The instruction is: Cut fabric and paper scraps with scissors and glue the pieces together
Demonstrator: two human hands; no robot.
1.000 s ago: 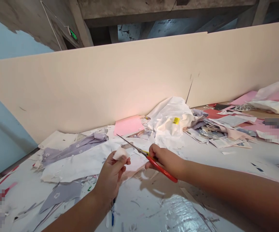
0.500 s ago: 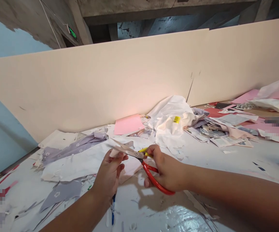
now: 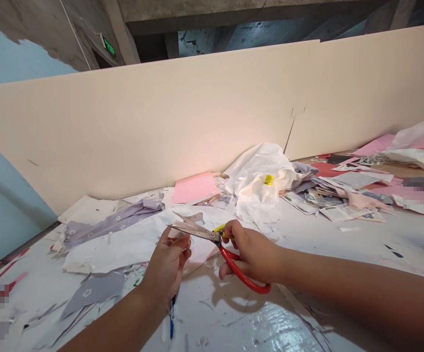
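Note:
My right hand [image 3: 250, 252] grips a pair of scissors [image 3: 212, 235] with red handles; a yellow part shows by the fingers. The blades point left and stand parted, their tips over my left hand [image 3: 169, 261]. My left thumb and fingers are pinched on a small pale scrap [image 3: 177, 233], right at the blades. Whether it is paper or cloth I cannot tell. Below the hands lies a large white sheet of cloth [image 3: 123, 244], with a pale pink piece [image 3: 200, 254] between my hands.
Grey-purple flowered cloth [image 3: 112, 222] and a grey scrap [image 3: 96, 291] lie left. Farther back are a pink sheet [image 3: 196, 187], crumpled white cloth [image 3: 257, 168] with a yellow label, and stacked scraps [image 3: 325, 198]. A beige board [image 3: 160, 127] walls the back. A blue tool [image 3: 171, 320] lies near the front.
The scissor blades have parted a little wider, and the red handle has swung slightly right. My left hand stays nearly where it was, still pinching the scrap.

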